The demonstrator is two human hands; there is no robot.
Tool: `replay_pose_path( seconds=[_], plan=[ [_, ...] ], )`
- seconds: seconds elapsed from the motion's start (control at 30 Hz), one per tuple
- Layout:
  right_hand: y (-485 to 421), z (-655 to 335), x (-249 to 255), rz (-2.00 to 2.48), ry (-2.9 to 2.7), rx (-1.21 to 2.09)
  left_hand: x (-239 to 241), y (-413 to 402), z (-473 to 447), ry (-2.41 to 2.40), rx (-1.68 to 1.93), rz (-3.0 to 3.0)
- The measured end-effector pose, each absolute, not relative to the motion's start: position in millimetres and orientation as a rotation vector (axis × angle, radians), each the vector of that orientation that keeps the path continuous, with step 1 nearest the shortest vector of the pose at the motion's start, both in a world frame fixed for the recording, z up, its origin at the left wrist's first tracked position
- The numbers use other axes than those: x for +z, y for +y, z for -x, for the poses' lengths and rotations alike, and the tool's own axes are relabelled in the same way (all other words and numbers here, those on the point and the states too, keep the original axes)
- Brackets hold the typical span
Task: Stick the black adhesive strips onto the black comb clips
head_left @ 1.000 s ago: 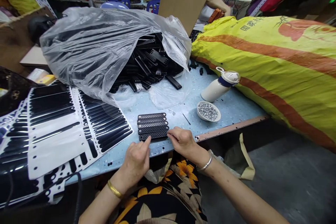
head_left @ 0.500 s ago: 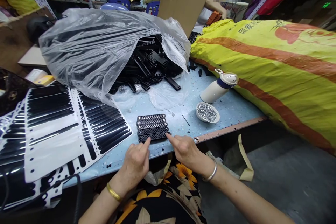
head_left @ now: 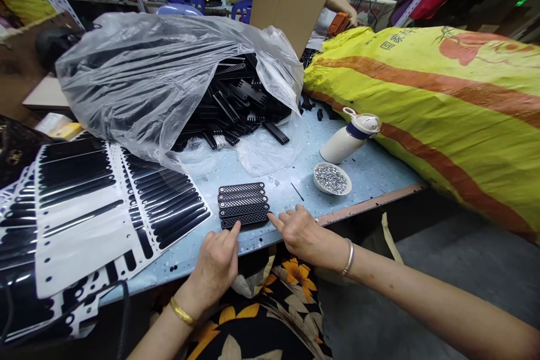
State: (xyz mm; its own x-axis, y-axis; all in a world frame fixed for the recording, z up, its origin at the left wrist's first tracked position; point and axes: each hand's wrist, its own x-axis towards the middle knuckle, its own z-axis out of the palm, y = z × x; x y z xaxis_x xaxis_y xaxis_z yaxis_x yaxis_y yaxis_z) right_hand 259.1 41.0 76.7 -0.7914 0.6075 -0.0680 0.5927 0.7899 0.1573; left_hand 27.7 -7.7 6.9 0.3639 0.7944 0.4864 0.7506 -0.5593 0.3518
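Observation:
Several black strips with a crosshatch pattern lie side by side in a neat block (head_left: 243,202) on the blue speckled table. Silver round dots show at the ends of some of them. My left hand (head_left: 217,256) rests at the near edge of the block, index finger stretched out to the nearest strip, other fingers curled. From the right, my right hand (head_left: 301,233) points its index finger at the right end of that strip, its other fingers bent loosely. Neither hand grips anything. A small white bowl (head_left: 349,187) full of shiny metal pieces stands to the right.
A clear plastic bag (head_left: 139,79) spills black combs or clips at the back. Behind the bowl leans a white bottle (head_left: 341,145). Black-and-white sheets (head_left: 84,236) cover the left. A large yellow sack (head_left: 422,90) lies right; another person's arm (head_left: 341,4) is beyond it.
My right hand has shifted slightly to the right and its fingers have opened a little, its forearm swinging outward. My left hand stays by the block. The view has turned slightly.

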Motion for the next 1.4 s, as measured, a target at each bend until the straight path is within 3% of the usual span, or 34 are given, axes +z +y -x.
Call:
replay_pose_path(
  seconds=[0.37,0.57,0.77,1.2,1.3,1.4],
  plan=[
    [43,-268,75,-1.094,2.933,0.143,8,-8,-26,1.414,0.959,-2.516],
    [99,-342,78,-1.873,2.548,0.125,-3,-7,-25,1.354,1.127,-2.475],
    [132,-398,74,-2.157,2.316,0.168,-18,-10,-17,1.271,1.196,-2.458],
    [127,-392,68,-2.261,2.378,0.201,-1,-21,-9,1.394,1.290,-2.345],
    [107,-351,66,-2.099,2.628,0.042,8,-19,-11,1.451,1.266,-2.344],
    [79,-288,61,-1.703,3.136,-0.399,12,-18,-13,1.475,1.203,-2.361]
  ],
)
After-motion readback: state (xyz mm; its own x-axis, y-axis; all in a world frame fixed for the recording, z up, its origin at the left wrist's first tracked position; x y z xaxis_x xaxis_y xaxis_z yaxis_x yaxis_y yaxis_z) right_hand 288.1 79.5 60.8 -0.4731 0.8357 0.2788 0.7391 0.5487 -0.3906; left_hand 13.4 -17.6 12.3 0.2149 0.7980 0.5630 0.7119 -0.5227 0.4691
